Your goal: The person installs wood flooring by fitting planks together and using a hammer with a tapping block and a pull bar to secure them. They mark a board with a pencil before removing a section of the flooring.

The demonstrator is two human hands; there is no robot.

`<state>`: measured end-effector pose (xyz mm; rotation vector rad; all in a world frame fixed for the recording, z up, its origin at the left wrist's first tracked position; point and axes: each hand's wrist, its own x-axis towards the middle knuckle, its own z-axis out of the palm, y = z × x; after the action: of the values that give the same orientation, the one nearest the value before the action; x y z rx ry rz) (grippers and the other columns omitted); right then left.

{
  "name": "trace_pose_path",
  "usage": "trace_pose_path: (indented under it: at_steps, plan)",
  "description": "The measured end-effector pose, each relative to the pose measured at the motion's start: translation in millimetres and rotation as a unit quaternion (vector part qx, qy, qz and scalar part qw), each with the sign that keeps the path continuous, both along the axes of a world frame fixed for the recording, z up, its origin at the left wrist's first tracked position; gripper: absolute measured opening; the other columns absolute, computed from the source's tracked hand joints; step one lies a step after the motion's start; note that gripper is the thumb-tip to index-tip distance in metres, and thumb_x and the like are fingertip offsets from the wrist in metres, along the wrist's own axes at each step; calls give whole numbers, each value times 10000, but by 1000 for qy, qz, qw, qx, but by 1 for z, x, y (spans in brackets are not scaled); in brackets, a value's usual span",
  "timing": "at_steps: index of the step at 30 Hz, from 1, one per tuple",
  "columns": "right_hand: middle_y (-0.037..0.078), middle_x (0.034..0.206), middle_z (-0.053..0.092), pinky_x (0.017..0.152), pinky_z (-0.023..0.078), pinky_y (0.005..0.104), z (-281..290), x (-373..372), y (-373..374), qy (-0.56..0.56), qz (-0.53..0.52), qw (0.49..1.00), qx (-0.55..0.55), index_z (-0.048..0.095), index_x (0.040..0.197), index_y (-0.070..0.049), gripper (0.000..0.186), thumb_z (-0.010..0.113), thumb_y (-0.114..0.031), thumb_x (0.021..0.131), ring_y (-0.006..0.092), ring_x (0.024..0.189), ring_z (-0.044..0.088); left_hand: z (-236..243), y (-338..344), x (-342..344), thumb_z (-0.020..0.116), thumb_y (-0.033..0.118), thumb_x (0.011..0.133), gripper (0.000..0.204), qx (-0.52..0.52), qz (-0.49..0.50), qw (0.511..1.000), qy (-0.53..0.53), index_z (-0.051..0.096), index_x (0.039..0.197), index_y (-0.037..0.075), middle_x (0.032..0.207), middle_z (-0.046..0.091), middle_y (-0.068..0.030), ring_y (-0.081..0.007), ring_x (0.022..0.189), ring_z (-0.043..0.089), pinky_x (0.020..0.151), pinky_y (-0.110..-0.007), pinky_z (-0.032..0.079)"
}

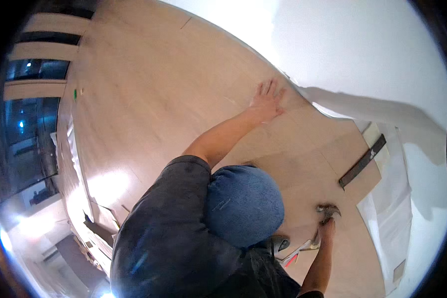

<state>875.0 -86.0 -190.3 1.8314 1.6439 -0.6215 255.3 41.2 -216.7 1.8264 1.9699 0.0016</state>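
My left hand (267,103) is stretched forward with fingers spread, its palm on the light wood-look floor planks (184,74) close to the white wall. The fingertips are slightly blurred. In my right hand (327,229) is a claw hammer (329,210), gripped near its head. It is over the planks at the lower right. A long dark flat bar (362,163) lies slantwise beyond the hammer, across the plank ends. Near my shoe, partly hidden by my body, lies a tool with a red part (291,260).
The white wall (362,44) curves along the right, its foot meeting the planks. White sheeting (385,208) covers the floor past the plank ends. My bent knee (246,206) is in the middle. Dark window panes (32,119) and loose pieces (99,226) are at the left.
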Motion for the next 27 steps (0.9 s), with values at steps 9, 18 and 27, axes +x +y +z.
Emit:
trace_pose_path:
  at_steps: [9,18,27]
  plan:
    - [217,1277,632,971,503,505,24,16,-52,31,-121,972,201,613,1278,-99,342,592,-271,983,422,1158,611,-78,-33,-41,521,610,980,891,76,-85,983,147,170,1650,139,1692,151,-230,-386,1577,95,1215,-645,138]
    - [248,1071,721,890,546,509,12,173,-334,-224,-282,933,-23,704,1101,-82,274,513,-203,945,430,1032,687,-134,-64,-87,468,546,1028,869,104,-140,981,88,35,1656,129,1687,-35,-289,-482,1554,-26,1209,-656,28]
    - [181,1183,641,921,526,467,22,-96,-188,175,-151,966,119,673,1086,-75,261,674,-244,888,383,1081,630,-87,-14,-63,480,509,1028,868,96,-153,976,122,37,1645,91,1661,10,-338,-522,1529,25,1213,-640,52]
